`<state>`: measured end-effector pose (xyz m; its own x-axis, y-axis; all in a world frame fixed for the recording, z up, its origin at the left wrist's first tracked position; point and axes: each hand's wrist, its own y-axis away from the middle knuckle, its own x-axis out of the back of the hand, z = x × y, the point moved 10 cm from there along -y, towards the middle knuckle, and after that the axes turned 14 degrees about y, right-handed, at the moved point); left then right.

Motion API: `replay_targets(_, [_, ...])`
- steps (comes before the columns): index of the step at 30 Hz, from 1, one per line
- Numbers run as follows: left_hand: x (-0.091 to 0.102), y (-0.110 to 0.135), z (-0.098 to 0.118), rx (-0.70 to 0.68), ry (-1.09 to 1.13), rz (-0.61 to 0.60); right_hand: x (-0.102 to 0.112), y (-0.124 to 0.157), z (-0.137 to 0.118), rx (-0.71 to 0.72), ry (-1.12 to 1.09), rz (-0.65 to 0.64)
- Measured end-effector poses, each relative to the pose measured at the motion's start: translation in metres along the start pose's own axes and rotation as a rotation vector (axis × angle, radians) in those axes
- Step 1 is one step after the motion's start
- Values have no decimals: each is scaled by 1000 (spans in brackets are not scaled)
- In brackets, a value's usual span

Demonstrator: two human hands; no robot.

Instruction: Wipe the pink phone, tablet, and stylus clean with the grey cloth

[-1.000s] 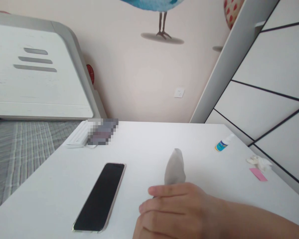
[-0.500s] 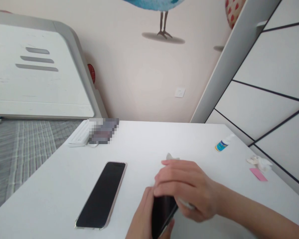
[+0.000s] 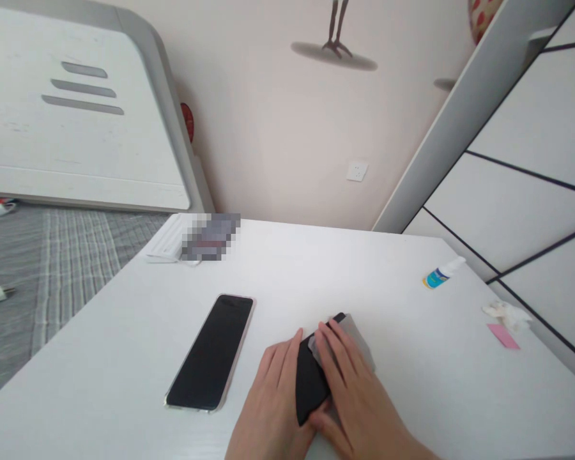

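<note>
A black phone [image 3: 310,382] is between my hands, over the near middle of the table. My left hand [image 3: 274,399] grips it along its left side, thumb tucked below. On the other side my right hand [image 3: 357,396] presses a thin grey cloth [image 3: 357,338] onto the phone's upper face, fingers laid together over it. Part of the cloth sticks out past the right fingers. To the left, a second phone [image 3: 212,354] with a dark screen and a clear case lies flat.
A small spray bottle [image 3: 438,276] lies on the white table's [image 3: 287,268] right side. Near the right edge are a crumpled white tissue [image 3: 508,314] and a pink slip [image 3: 503,336]. White face masks [image 3: 167,241] and a blurred-out item [image 3: 213,237] lie at the back left.
The black phone has tilted, showing a matte black face instead of the glossy one. My right hand has moved down and flattened over it with the cloth. The camera view has shifted slightly.
</note>
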<state>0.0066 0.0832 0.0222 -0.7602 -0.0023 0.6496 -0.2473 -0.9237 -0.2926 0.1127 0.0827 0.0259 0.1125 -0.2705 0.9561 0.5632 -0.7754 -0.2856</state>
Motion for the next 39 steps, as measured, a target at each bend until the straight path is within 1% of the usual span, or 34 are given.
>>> replay_targets(2, [2, -1, -2, 39, 35, -2, -1, 5, -17, 101, -32, 1])
replay_targets(3, [3, -1, -3, 57, 51, 3, 0, 7, -20, 146, -51, -11])
replay_targets(5, [6, -3, -1, 67, 69, 10, 3, 10, -13, 194, -64, -71])
replay_targets(7, [8, -3, 0, 62, 63, 12, 8, 11, 8, 152, -21, -122])
replay_targets(9, [7, -3, -1, 69, 56, 6, 12, 14, 28, 71, 48, -116])
replay_targets(10, [6, -3, -2, 80, 56, -3, 12, 16, 32, 44, 69, -98])
replay_targets(11, [4, -3, -4, 88, 59, -12, 10, 18, 31, 34, 76, -82])
replay_targets(13, [3, -2, -7, 99, 69, -18, 1, 21, 15, 54, 71, -52])
replay_targets(16, [3, 0, -12, 102, 62, -4, -5, 18, -24, 132, 93, 64])
replay_targets(18, [4, 1, -14, 109, 66, -6, -2, 13, -44, 196, 89, 122])
replay_targets(20, [6, 1, -14, 114, 83, 0, 8, 8, -47, 247, -10, 129])
replay_targets(22, [8, 1, -12, 107, 94, 13, 25, 8, -31, 213, -134, 135])
replay_targets(23, [9, 1, -10, 98, 89, 18, 34, 10, -17, 158, -172, 153])
replay_targets(25, [9, -1, -6, 82, 70, 17, 49, 18, 14, 14, -167, 202])
replay_targets(26, [8, -1, -4, 79, 58, 13, 52, 23, 26, -38, -136, 216])
replay_targets(27, [8, -2, -4, 80, 46, 10, 53, 28, 32, -50, -102, 215])
replay_targets(28, [7, -2, -3, 84, 34, 6, 50, 31, 33, -31, -70, 193])
replay_targets(31, [6, -2, -3, 85, 5, -8, 29, 32, 15, 73, 10, 92])
replay_targets(33, [5, -1, -2, 71, -9, -22, 18, 27, -6, 125, 32, 76])
replay_targets(35, [5, 1, -1, 42, -26, -35, 16, 19, -30, 203, 24, 130])
replay_targets(37, [6, 2, 0, 22, -34, -45, 19, 12, -51, 310, -10, 171])
replay_targets(38, [6, 2, -1, 22, -29, -45, 20, 9, -55, 353, -36, 162])
replay_targets(39, [7, 1, -1, 24, -22, -36, 20, 6, -54, 362, -62, 133])
